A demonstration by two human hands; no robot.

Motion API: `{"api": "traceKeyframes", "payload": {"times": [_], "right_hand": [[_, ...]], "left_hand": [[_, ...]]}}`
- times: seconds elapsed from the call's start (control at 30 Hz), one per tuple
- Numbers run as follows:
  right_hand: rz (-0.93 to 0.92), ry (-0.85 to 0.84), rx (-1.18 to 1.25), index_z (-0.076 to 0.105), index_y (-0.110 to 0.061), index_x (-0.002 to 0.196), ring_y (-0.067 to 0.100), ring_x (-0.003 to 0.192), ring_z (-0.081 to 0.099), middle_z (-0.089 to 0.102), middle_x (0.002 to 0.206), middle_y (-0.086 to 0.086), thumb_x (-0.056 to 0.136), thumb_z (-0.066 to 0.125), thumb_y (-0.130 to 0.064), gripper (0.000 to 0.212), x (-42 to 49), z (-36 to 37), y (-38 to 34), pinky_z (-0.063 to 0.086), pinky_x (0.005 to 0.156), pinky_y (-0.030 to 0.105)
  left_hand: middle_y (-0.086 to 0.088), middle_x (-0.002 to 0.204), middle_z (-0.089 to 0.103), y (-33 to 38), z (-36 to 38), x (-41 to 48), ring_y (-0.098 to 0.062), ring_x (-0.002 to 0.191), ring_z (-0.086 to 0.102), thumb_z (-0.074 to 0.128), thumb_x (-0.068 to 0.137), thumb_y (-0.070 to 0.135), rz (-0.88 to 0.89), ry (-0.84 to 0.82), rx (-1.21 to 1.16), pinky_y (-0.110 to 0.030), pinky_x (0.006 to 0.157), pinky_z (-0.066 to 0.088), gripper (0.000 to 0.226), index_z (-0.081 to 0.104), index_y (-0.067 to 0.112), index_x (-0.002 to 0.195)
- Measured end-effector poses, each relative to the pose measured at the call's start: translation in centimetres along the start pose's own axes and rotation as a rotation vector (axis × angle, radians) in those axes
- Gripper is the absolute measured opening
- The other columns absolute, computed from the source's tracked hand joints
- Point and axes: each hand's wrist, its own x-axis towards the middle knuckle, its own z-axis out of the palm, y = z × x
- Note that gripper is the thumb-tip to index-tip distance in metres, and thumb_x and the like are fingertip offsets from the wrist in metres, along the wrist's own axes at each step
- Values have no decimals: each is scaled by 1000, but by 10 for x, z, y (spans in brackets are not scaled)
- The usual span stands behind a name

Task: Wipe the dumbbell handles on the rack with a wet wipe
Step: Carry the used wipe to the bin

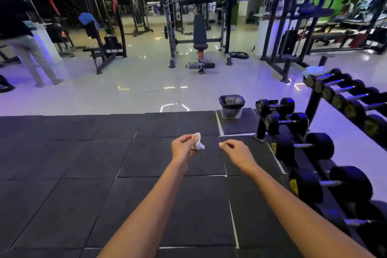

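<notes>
A person [23,33] stands at the upper left on the pale floor. Below centre, over black floor mats [83,153], the left hand [181,147] pinches a crumpled white wet wipe [198,142]. The right hand [235,152], just beside it but apart, has curled fingers that seem to hold nothing. Above them stands a lined bin [231,107]. Dumbbells [320,145] lie on the rack [260,130] along the right edge, untouched.

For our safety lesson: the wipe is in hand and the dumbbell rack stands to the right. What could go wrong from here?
1. The wet wipe is bunched small and only pinched by the left grip; it may slip out or cover little of a handle.
2. The dumbbells sit close together on the rack, so knuckles could catch between the heads.
</notes>
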Motion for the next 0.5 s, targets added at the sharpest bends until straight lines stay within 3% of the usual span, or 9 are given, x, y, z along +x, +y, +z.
{"api": "traceKeyframes", "payload": {"times": [0.1, 0.2, 0.33, 0.43, 0.5], "right_hand": [[29, 19, 13, 68, -15, 89, 14, 87, 57, 64, 90, -1, 93, 52, -28, 20, 79, 11, -8, 38, 73, 26], [60, 47, -1, 67, -15, 91, 15, 87, 56, 62, 88, -2, 93, 52, -27, 19, 157, 12, -18, 40, 74, 28], [96, 80, -30, 65, -18, 88, 15, 87, 58, 63, 87, -3, 93, 52, -28, 17, 245, 6, -21, 40, 72, 28], [123, 128, -40, 64, -19, 85, 14, 84, 58, 63, 84, -5, 93, 52, -27, 17, 317, -1, -6, 39, 70, 27], [128, 162, -56, 66, -14, 87, 16, 84, 58, 63, 84, -3, 94, 52, -26, 20, 370, -10, 6, 39, 69, 28]], "left_hand": [[-18, 67, 64, 15, 3, 86, -28, 68, 64, 68, 83, 6, -6, -46, 48, -34, 70, 57, 5, 66, 2, 84], [-16, 70, 66, 35, 18, 171, -26, 70, 65, 67, 84, 7, -16, -92, 104, -37, 77, 56, 10, 67, 1, 91], [-2, 55, 66, 47, 45, 271, -11, 54, 66, 67, 84, 6, -42, -116, 143, -22, 58, 55, 11, 67, 0, 93], [-1, 55, 66, 45, 73, 348, -13, 53, 66, 67, 84, 6, -79, -151, 149, -26, 63, 56, 10, 67, 1, 92], [0, 56, 66, 44, 96, 402, -7, 49, 65, 67, 84, 5, -78, -162, 154, -19, 54, 54, 4, 66, 5, 87]]}}
